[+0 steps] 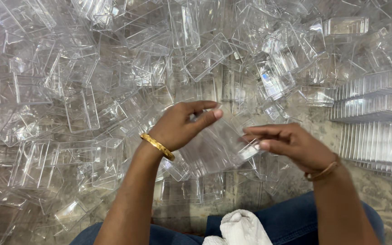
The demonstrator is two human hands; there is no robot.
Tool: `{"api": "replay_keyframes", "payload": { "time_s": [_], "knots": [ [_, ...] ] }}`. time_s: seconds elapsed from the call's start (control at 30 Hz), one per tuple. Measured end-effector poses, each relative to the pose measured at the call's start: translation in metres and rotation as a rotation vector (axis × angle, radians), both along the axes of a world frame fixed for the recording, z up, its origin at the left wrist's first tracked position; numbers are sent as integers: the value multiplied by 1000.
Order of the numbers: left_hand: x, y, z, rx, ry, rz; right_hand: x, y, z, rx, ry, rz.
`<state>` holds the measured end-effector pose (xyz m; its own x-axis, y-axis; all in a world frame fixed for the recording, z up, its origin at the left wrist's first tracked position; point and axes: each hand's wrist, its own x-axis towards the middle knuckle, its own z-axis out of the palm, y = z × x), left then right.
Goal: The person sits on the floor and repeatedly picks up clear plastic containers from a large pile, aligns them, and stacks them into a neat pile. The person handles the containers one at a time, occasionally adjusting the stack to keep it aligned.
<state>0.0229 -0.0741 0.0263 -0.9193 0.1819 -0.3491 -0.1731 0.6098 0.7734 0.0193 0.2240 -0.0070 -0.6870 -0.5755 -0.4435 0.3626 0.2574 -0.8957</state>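
1. Your left hand (pixel 178 127) grips the far left corner of a clear plastic box (pixel 216 147); the thumb and forefinger are pinched onto its upper edge near the centre of the scene; a gold bangle (pixel 158 146) sits on that wrist.
2. Your right hand (pixel 291 145) clasps the right side of the same box; the fingers point left and press against its right wall; a thin bracelet (pixel 324 171) circles that wrist.
3. The box is suspended between both hands, tilted, above the concrete floor (pixel 386 190); it lies left of the right palm and right of the left palm, in contact with the fingertips of each.
4. A loose heap of identical clear boxes (pixel 82 100) covers the left and far areas of the scene.
5. Neat nested rows of boxes (pixel 377 118) lie at the right edge, well apart from the held box.
6. A white cloth (pixel 241 229) rests on your blue-trousered lap (pixel 291 222) at the near edge, below the hands.
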Motion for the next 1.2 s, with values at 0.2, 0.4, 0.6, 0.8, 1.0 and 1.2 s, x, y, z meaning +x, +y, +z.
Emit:
{"api": "replay_keyframes", "payload": {
  "time_s": [0.2, 0.4, 0.6, 0.8, 1.0, 1.2],
  "knots": [
    [1, 4, -7, 125, -38, 67, -2, 3, -1, -110, -129, -177],
    [-1, 4, -12, 202, 14, 78, -1, 1, -4, -94, -179, -184],
    [1, 11, -11, 186, -10, -26, 0, 2, -3, 121, -116, 48],
    [2, 13, -10, 138, -21, -22, -1, 6, 0, 221, -126, -96],
    [1, 3, -3, 272, 91, 87, -9, 9, -3, 606, 220, -333],
    [5, 9, 3, 321, 112, 26, -4, -9, -43, 886, 435, -62]
  ]
}}
